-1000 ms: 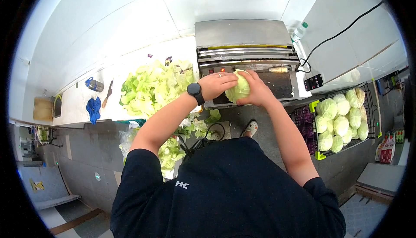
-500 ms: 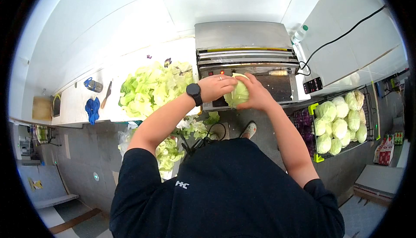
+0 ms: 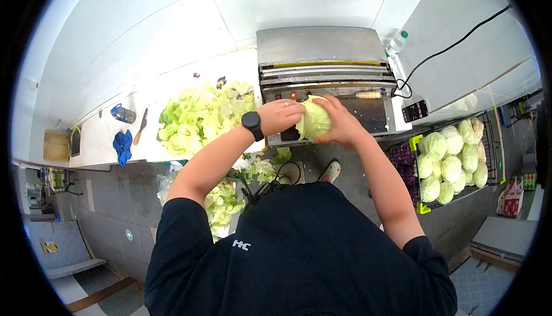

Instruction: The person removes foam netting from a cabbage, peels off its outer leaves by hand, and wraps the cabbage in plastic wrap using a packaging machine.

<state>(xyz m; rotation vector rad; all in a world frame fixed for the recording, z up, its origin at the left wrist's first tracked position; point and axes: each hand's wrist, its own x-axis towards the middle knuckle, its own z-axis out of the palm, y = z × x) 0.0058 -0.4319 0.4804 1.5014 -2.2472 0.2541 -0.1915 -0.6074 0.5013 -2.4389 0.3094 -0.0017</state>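
A pale green cabbage point(image 3: 315, 119) is held over the front of the wrapping machine point(image 3: 322, 46). My right hand point(image 3: 343, 121) wraps round its right side, thumb low and fingers over the top. My left hand point(image 3: 282, 116), with a ring and a black watch on the wrist, has its fingers closed at the cabbage's left edge, where an outer leaf sticks out. The fingertips there are partly hidden. Left of the machine, a heap of loose cabbage leaves point(image 3: 201, 112) covers part of the white counter point(image 3: 92, 138).
A knife point(image 3: 141, 126), a blue cloth point(image 3: 122, 146) and a bottle point(image 3: 123, 113) lie on the counter at left. Whole cabbages point(image 3: 451, 169) fill a wire basket at right. A phone point(image 3: 415, 112) rests by the machine. More leaves point(image 3: 223, 204) lie below the counter.
My left hand has shifted slightly left from over the cabbage to its edge, so more of the cabbage shows. My right hand keeps its hold with little movement.
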